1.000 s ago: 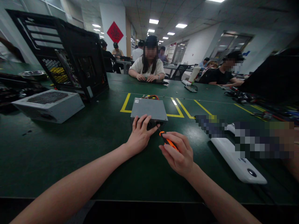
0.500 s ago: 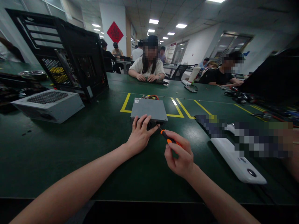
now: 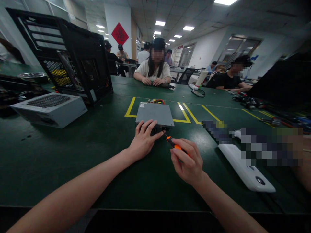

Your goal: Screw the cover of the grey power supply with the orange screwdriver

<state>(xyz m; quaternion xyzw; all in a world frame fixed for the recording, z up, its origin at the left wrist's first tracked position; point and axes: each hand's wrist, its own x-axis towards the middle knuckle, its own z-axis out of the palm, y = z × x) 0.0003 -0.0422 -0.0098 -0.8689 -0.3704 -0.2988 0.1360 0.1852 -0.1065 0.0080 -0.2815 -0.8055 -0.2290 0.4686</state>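
A grey computer power supply (image 3: 155,113) lies on the green table, colored cables at its far side. My left hand (image 3: 144,139) holds its near edge, fingers spread over the top and the thumb along the front face. In my right hand (image 3: 188,161) is a screwdriver (image 3: 171,140) with an orange and black handle, gripped between thumb and fingers. Its thin shaft points up and left to the front face, close to my left thumb. Whether the tip touches a screw is too small to tell.
At the left stand a black computer case (image 3: 80,61) and a second power supply (image 3: 53,108). A white elongated device (image 3: 245,168) lies right of my hands, beside a person's blurred arm. Yellow tape (image 3: 182,121) marks the table. Across it sits a person (image 3: 155,69) handling a dark part.
The screwdriver handle and my right hand have dipped slightly, and the grip on the handle has shifted a little. My left hand stays on the power supply.
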